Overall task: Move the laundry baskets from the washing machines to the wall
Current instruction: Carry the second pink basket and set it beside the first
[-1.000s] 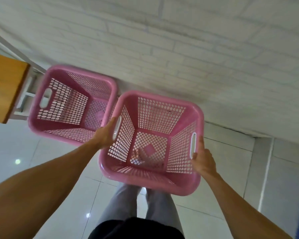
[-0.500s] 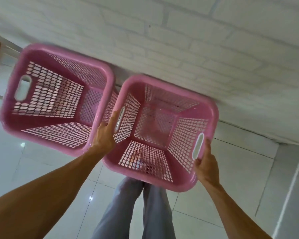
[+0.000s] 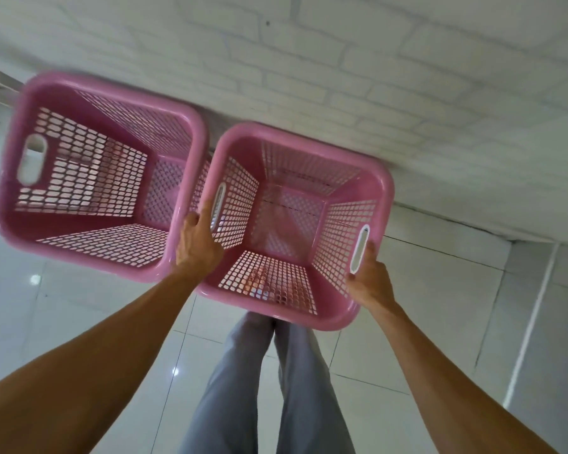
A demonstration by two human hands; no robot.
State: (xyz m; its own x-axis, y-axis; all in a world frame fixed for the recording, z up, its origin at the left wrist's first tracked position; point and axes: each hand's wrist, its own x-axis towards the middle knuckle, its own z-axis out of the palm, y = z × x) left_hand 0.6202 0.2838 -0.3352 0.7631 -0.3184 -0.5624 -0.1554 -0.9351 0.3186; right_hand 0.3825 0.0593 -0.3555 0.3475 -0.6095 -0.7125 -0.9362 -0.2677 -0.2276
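Head view: both hands — left hand (image 3: 195,244), right hand (image 3: 369,281) — clasp the empty pink perforated plastic basket's (image 3: 295,224) side handles, lowering it level beside its twin pink basket (image 3: 92,178) against the white brick wall (image 3: 407,93).

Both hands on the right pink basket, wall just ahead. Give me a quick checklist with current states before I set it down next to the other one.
1. Left hand on the held basket rim by its handle slot: ok.
2. Right hand gripping by the opposite slot: ok.
3. Held basket empty: ok, only mesh visible inside.
4. Gap to the left basket: not ok, rims look touching or overlapping.
5. Floor beneath the drop spot clear: cannot tell, the basket hides it.
6. Room before the brick wall: cannot tell from this angle.
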